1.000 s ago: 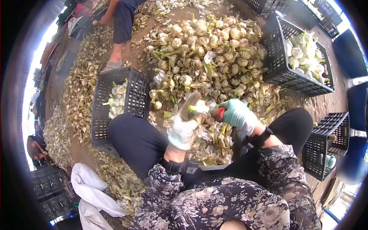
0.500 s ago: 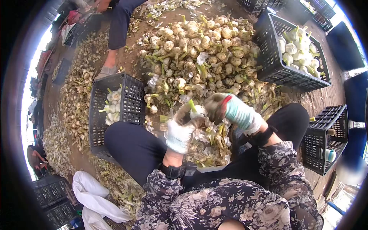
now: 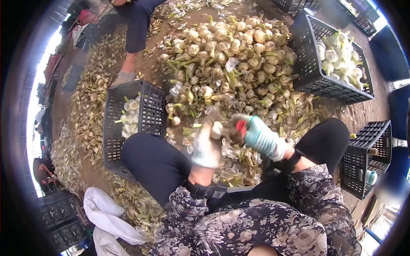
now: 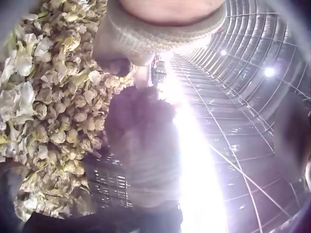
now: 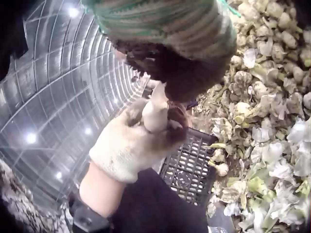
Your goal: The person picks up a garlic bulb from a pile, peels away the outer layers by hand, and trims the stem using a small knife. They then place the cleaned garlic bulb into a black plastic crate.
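Observation:
My left hand [image 3: 206, 147], in a pale glove with dirty fingers, holds a white garlic bulb [image 3: 216, 130] above the scraps between my knees. The bulb's green stem [image 3: 197, 125] points left. Close on its right is my right hand [image 3: 255, 133], in a green-striped glove with curled, soiled fingers. A red patch [image 3: 241, 125] shows at those fingers; what it is, I cannot tell. In the right wrist view, a pale strip of garlic skin [image 5: 159, 92] runs from the bulb [image 5: 155, 116] up to the right hand's fingers. The left wrist view is hazy and hides the bulb.
Ahead lies a large heap of unpeeled garlic [image 3: 239, 55]. One black crate [image 3: 153, 106] with white bulbs stands at my left knee, another crate [image 3: 299, 64] at the right of the heap. A crate [image 3: 354, 170] holding a bottle sits at far right. White sacks [image 3: 102, 205] lie at lower left.
The right hand has moved a little against the bulb and away, its fingers turning. The left hand has tilted the bulb, so its stem now points left. Both hands stay over the scraps.

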`<state>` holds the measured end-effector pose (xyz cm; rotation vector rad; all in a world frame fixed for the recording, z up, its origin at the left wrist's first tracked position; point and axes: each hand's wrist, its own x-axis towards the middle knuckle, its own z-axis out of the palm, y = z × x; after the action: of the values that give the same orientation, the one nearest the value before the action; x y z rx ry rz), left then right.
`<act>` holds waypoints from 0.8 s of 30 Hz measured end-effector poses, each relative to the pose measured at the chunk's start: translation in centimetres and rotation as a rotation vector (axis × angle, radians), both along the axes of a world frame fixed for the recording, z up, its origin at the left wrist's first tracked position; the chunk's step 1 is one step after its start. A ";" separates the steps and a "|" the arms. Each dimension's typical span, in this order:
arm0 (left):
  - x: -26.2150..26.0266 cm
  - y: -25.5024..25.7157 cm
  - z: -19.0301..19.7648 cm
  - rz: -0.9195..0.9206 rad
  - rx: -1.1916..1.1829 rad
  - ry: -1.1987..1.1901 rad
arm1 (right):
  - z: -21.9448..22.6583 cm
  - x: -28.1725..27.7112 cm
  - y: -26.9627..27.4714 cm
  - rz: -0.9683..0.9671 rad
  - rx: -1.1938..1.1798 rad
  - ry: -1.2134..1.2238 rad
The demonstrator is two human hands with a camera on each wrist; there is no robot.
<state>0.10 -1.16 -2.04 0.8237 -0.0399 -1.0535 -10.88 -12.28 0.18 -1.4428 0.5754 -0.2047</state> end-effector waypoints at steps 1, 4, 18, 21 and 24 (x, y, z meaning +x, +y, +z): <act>0.2 -0.2 0.4 0.039 0.088 0.103 | -0.4 0.1 -0.6 -0.055 0.182 0.045; 0.5 0.1 -1.0 0.085 0.084 0.039 | -3.1 -1.0 -1.2 0.037 0.206 -0.106; 0.2 -0.6 -1.0 0.148 0.082 0.107 | -0.4 1.2 0.4 0.009 -0.206 -0.051; 0.0 -0.3 0.7 0.149 0.072 0.031 | 0.5 1.3 -0.1 -0.078 0.147 0.020; 0.6 -0.5 0.7 0.249 0.128 0.055 | -4.7 0.8 -2.5 -0.294 0.412 -0.318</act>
<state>0.69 -1.64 -1.30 0.8902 0.1748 -0.8485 -10.05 -14.81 -4.47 -0.8999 0.5278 -0.5081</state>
